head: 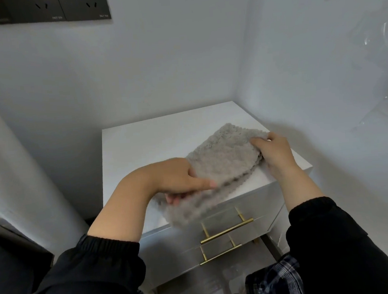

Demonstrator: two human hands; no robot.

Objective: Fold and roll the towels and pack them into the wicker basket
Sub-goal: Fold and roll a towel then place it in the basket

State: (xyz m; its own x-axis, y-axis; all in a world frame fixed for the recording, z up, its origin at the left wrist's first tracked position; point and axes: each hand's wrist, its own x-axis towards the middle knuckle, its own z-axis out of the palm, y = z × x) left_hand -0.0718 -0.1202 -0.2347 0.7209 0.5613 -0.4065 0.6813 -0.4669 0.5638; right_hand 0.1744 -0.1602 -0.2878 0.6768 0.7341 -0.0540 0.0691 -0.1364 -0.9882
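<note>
The left hand [179, 180] and right hand [274, 155] are gripping a fluffy grey towel [222, 167].
It is sagging over a glossy white desk [142, 146].

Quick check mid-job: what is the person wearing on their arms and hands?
Black left sleeve, with a gathered elastic cuff, and black right sleeve, both ending short of the wrist. Left hand and right hand are bare: no gloves, rings or watch visible.

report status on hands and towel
Left hand pinches grey towel edge, right hand grips its far end. Towel draped over white cabinet front edge. Basket not in view.
</note>
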